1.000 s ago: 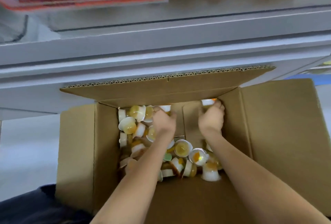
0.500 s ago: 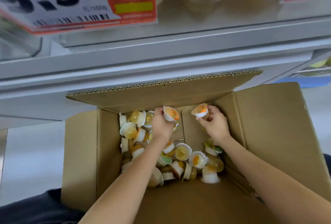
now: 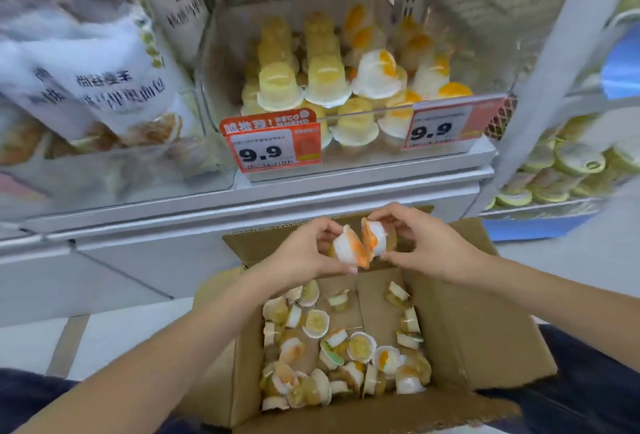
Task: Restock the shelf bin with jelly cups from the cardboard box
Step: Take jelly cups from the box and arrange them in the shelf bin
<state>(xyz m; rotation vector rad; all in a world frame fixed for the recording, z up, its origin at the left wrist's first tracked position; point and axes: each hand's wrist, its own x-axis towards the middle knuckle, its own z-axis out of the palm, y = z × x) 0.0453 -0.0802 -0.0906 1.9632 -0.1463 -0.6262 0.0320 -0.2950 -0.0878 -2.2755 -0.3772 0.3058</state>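
My left hand (image 3: 304,255) pinches a white-and-orange jelly cup (image 3: 348,250) above the far edge of the open cardboard box (image 3: 485,347). My right hand (image 3: 422,246) pinches a second such cup (image 3: 375,237), and the two cups touch lid to lid. Many loose jelly cups (image 3: 343,350) lie on the box floor below. The clear shelf bin (image 3: 221,52) stands higher up behind the box, holding stacked yellow and orange-white jelly cups (image 3: 325,81).
Two 9.9 price tags (image 3: 273,147) hang on the bin's front lip. White snack bags (image 3: 86,73) fill the bin to the left. Green-lidded cups (image 3: 568,170) sit on a shelf at right. A grey shelf ledge (image 3: 311,198) runs between bin and box.
Both hands have risen out of the box, each with a jelly cup, and come together. The view has tilted up, so the shelf bin shows in full.
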